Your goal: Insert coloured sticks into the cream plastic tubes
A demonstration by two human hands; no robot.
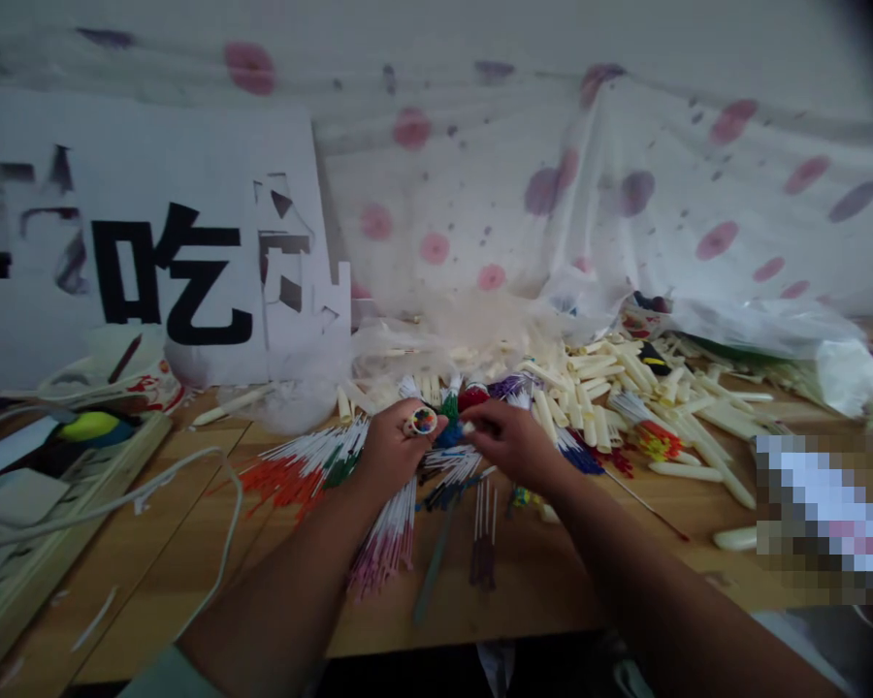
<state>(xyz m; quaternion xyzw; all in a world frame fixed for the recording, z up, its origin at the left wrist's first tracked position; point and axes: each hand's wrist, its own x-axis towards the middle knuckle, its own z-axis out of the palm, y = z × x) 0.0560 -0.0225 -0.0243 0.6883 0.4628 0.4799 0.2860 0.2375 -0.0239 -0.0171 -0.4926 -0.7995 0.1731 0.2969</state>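
My left hand (391,448) is closed round a cream-coloured tube (410,428), its open end facing me and packed with many-coloured tips. Just to the right, my right hand (515,444) is pinched, with a small pale bit at the fingertips that I cannot make out. Blue-tipped sticks (449,432) lie between the two hands. Below and left of them spread white sticks with orange ends (280,480) and others with pink ends (384,557). A few purple-ended sticks (484,543) lie nearer the table's front edge.
Cream tubes (589,383) are heaped behind and right of my hands. A bundle of red-and-yellow-tipped sticks (655,436) lies at the right. On the left, a white cable (225,475) crosses the wooden table (167,543) near a wooden-edged tray (65,553). White cut-out boards (276,320) stand behind.
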